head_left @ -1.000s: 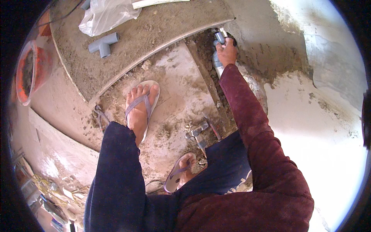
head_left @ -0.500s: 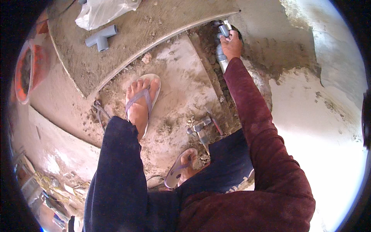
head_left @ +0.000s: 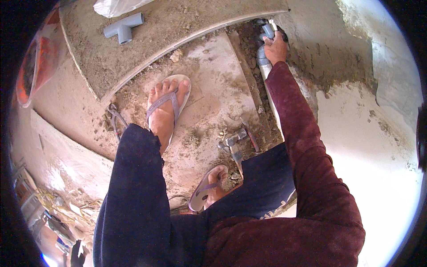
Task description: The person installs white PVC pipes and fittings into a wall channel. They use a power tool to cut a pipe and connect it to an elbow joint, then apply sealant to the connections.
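Observation:
My right hand (head_left: 276, 48) reaches far forward to a dug-out hole by the wall, its fingers closed round a short grey pipe fitting (head_left: 267, 30). A thin white pipe end (head_left: 273, 25) stands just beside that fitting. Below the fingers, a grey pipe elbow (head_left: 261, 57) joins a long white pipe (head_left: 272, 98) lying in the trench, partly covered by my sleeve. How the held fitting meets the elbow is hidden by the hand. My left hand is out of sight.
A grey tee fitting (head_left: 124, 29) lies at the far left near a clear plastic bag (head_left: 118, 5). A hammer (head_left: 232, 141) and a red-handled tool (head_left: 250, 135) rest near my feet. Pliers (head_left: 116, 119) lie left of them. An orange-red bucket (head_left: 27, 82) stands at the left edge.
The view has shifted, so the floor and tools sit slightly higher and the hole further right. My right hand keeps its hold on the grey fitting.

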`<state>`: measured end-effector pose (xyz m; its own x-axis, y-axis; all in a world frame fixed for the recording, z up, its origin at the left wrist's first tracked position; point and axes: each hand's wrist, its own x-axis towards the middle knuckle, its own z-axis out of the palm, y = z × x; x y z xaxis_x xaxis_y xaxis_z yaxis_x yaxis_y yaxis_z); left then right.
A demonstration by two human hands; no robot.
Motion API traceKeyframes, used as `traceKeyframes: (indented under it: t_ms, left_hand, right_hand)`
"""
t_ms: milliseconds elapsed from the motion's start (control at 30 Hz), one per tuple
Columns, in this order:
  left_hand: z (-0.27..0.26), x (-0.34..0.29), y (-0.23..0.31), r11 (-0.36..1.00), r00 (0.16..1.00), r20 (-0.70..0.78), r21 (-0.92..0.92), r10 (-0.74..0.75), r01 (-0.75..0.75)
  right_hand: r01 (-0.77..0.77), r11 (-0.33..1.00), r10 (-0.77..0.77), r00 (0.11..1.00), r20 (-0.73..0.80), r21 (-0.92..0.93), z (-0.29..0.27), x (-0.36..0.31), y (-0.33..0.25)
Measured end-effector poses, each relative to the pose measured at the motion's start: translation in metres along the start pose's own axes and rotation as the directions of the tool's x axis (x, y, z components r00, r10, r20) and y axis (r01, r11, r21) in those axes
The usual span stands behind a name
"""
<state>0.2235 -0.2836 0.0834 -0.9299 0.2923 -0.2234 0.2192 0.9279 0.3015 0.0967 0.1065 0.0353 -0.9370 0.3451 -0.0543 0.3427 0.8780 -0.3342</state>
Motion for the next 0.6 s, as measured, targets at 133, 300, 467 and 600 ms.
traceKeyframes:
  t_ms: [133, 300, 467, 600]
  left_hand:
    - [0.000, 0.000, -0.001, 1.000, 1.000, 0.016, -0.010, -0.005, 0.005]
    - [0.000, 0.003, 0.002, 1.000, 0.998, 0.054, -0.011, -0.011, 0.011]
    - [-0.001, 0.008, 0.001, 0.999, 0.994, 0.110, 0.051, -0.007, 0.001]
    - [0.006, 0.010, -0.003, 0.985, 0.982, 0.187, 0.171, 0.001, -0.033]
  right_hand:
    - [-0.039, 0.999, 0.039, 0.999, 0.015, -0.029, 0.002, 0.001, 0.000]
    - [-0.041, 0.999, 0.041, 0.999, -0.035, 0.001, 0.009, 0.002, 0.005]
    - [-0.057, 0.994, 0.059, 0.998, -0.014, 0.094, 0.009, 0.001, 0.009]
    - [-0.044, 0.994, 0.045, 0.999, -0.011, 0.099, 0.005, -0.001, 0.003]
